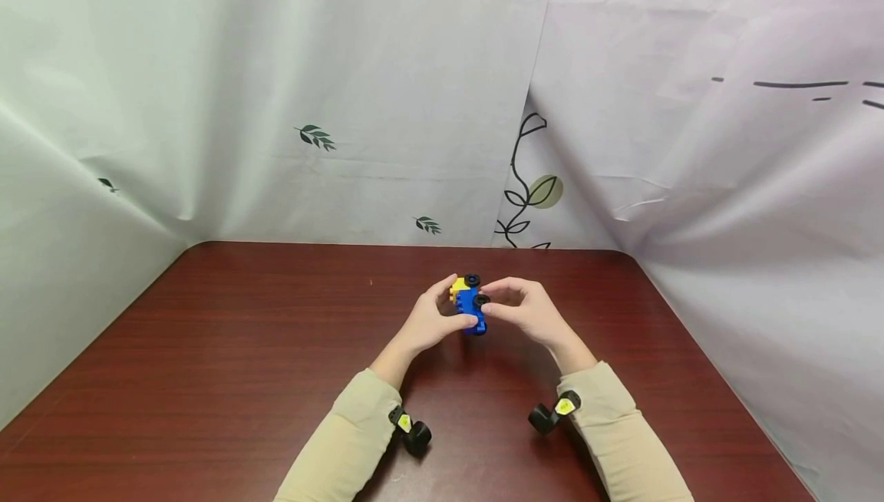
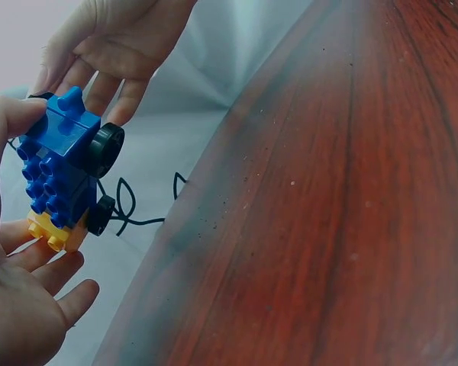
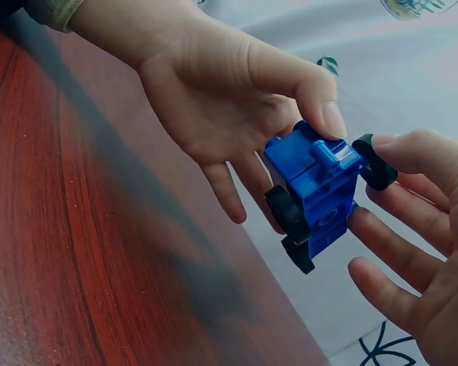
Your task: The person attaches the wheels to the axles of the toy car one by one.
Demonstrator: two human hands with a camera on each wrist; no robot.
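Above the table, a blue building-block toy car (image 1: 470,304) with black wheels is held up between both hands. My left hand (image 1: 430,320) grips it by its two ends, thumb on the blue end with the hitch-like knob and fingers at the yellow brick (image 2: 58,231). Round studs cover part of its blue top (image 2: 57,179). From the other side, my right hand (image 1: 530,310) pinches one black wheel (image 3: 377,162) between thumb and index finger, the other fingers spread beside the car. Its blue underside (image 3: 332,217) shows in the right wrist view.
A dark red-brown wooden table (image 1: 242,379) lies under the hands. White cloth (image 1: 387,87) printed with leaves and lines hangs behind and at the sides. Each sleeve bears a strapped black wrist camera, one on the left (image 1: 417,437) and one on the right (image 1: 542,418).
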